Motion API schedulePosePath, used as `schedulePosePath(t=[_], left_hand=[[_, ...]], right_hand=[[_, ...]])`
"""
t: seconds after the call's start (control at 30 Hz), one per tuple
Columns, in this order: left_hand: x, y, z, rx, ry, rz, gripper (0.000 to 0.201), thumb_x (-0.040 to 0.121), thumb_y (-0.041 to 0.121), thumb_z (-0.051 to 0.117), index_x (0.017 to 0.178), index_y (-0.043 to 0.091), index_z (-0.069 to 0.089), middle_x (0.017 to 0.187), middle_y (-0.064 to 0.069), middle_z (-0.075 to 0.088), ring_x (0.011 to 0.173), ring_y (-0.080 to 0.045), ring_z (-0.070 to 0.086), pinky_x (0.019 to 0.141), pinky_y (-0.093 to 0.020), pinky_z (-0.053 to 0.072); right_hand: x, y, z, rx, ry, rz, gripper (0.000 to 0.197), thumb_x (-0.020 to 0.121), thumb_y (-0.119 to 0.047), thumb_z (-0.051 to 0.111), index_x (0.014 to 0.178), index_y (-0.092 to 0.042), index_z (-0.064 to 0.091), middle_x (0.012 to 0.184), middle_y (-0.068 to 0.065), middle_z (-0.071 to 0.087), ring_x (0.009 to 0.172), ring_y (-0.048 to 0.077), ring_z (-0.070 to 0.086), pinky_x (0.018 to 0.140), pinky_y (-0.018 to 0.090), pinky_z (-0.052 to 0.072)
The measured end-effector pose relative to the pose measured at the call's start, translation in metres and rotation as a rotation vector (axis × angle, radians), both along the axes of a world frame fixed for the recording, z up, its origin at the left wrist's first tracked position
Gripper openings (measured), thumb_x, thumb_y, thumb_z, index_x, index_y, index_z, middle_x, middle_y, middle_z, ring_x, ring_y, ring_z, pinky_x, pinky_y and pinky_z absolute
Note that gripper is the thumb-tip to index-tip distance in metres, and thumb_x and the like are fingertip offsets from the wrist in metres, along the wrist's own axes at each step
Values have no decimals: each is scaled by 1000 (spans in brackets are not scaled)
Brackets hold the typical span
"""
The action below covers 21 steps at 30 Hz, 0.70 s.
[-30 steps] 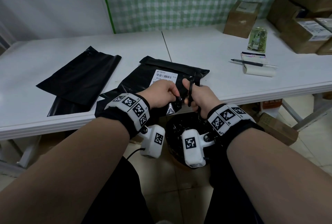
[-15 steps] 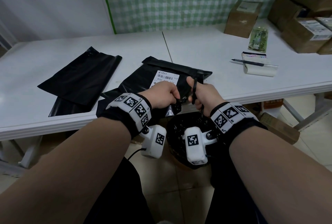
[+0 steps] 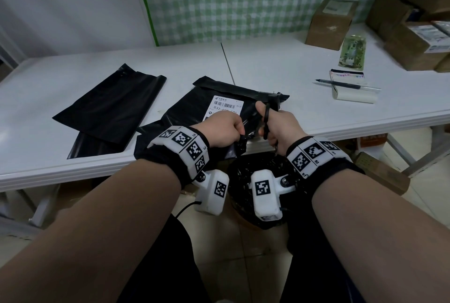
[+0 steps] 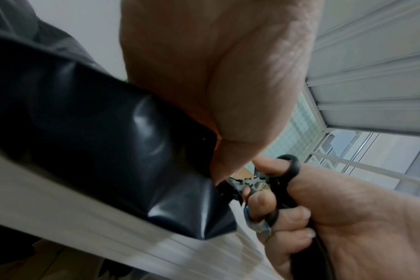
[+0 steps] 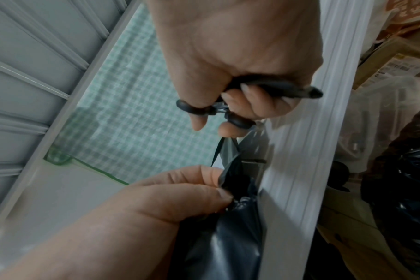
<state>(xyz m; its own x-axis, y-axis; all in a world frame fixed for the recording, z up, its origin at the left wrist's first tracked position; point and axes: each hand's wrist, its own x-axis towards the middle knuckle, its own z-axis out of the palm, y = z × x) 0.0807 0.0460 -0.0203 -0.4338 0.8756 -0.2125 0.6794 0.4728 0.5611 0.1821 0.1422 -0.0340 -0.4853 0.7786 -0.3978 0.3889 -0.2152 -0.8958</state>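
A black plastic mailer bag [image 3: 192,110] with a white shipping label [image 3: 225,103] lies at the white table's [image 3: 292,64] front edge. My left hand [image 3: 225,127] pinches the bag's near corner [image 5: 233,181], seen as bulging black plastic [image 4: 103,136] in the left wrist view. My right hand [image 3: 277,125] grips black-handled scissors [image 3: 266,117], thumb and fingers through the loops [image 5: 197,109]. The scissors [image 4: 283,181] sit against the bag's right edge; their blades are mostly hidden by the hand and plastic.
Flat empty black bags [image 3: 109,110] lie to the left. A pen [image 3: 345,85] on a white roll [image 3: 353,91], a green packet [image 3: 353,52] and cardboard boxes [image 3: 328,23] stand at the right. A bin lined with black plastic [image 3: 243,181] sits below the table edge.
The right hand with the scissors has moved forward along the bag's right edge, away from me. The left hand has kept its pinch on the near corner.
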Motion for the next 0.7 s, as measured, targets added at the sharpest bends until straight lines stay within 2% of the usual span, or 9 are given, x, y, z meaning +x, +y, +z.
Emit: schedulePosePath(t=[0.13, 0.27, 0.43, 0.57, 0.7], left_hand=[[-1, 3, -2, 1, 8, 21, 19, 82, 1, 53, 85, 17, 63, 71, 10, 50, 82, -12, 50, 60, -15, 38], [-2, 8, -7, 15, 13, 96, 22, 83, 0, 50, 84, 19, 61, 86, 2, 55, 90, -17, 53, 72, -22, 40], [-3, 19, -5, 63, 66, 216, 22, 84, 1, 47, 86, 18, 61, 105, -5, 62, 103, -22, 56, 79, -26, 42], [-8, 25, -4, 91, 99, 317, 30, 85, -1, 43, 101, 13, 65, 116, -7, 62, 110, -25, 55, 88, -27, 42], [-11, 28, -3, 73, 149, 352, 34, 86, -2, 41, 111, 9, 62, 122, -11, 59, 115, -28, 53, 94, -31, 42]], right_hand=[[2, 3, 1, 3, -15, 39, 35, 84, -51, 59, 74, -18, 54, 52, 4, 53, 37, 13, 32, 39, 20, 24], [10, 9, 11, -120, -30, 149, 45, 83, -61, 54, 76, -17, 49, 57, 4, 49, 35, 11, 37, 36, 16, 27], [21, 20, 22, -154, -192, 275, 52, 78, -69, 52, 85, -17, 47, 58, 3, 51, 47, 14, 34, 46, 23, 26], [32, 31, 24, -105, -173, 243, 46, 76, -64, 58, 84, -19, 53, 67, 2, 56, 60, 14, 44, 58, 26, 32], [42, 41, 24, -85, -88, 147, 42, 78, -64, 58, 84, -23, 55, 76, 1, 58, 62, 13, 42, 55, 24, 32]])
